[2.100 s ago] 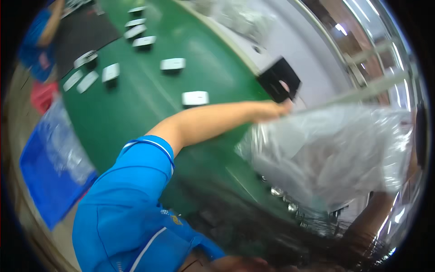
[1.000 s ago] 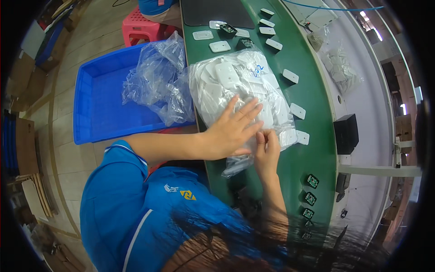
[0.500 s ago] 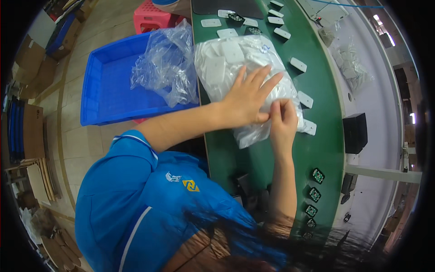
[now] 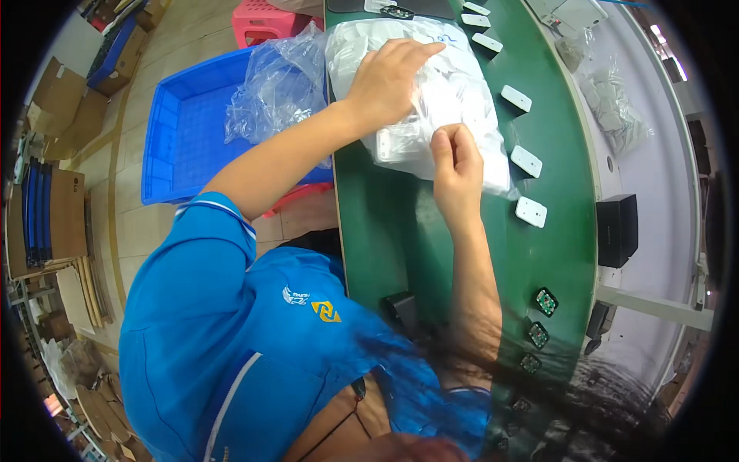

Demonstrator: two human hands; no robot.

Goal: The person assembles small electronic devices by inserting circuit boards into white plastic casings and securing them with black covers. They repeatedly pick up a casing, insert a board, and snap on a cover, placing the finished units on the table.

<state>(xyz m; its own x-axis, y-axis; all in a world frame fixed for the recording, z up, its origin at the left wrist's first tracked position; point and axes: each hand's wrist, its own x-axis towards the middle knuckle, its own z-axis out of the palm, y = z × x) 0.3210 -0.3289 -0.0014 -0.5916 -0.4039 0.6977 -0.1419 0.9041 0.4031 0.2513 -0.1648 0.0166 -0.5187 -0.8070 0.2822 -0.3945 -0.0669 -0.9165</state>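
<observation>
A large clear plastic bag (image 4: 450,92) packed with white plastic parts lies on the green table (image 4: 431,231). My left hand (image 4: 389,81) rests flat across the bag's upper middle, its fingers stretched toward the far side. Lower down, my right hand (image 4: 459,165) is closed in a pinch against the bag's near part, and a fold of the film seems to be between thumb and fingers. To the right of the bag stands a row of small white casings, the closest being a white casing (image 4: 531,212) with small holes.
Left of the table is a blue bin (image 4: 173,146) with crumpled clear plastic (image 4: 281,88) over its side. A pink stool (image 4: 265,23) stands beyond. Small circuit boards in black housings (image 4: 545,302) line the right edge near a black box (image 4: 618,229). Another bag (image 4: 616,104) lies farther right.
The bag has shifted away from me on the table. Both hands have moved farther away too, and the left hand's spread fingers have drawn closer together.
</observation>
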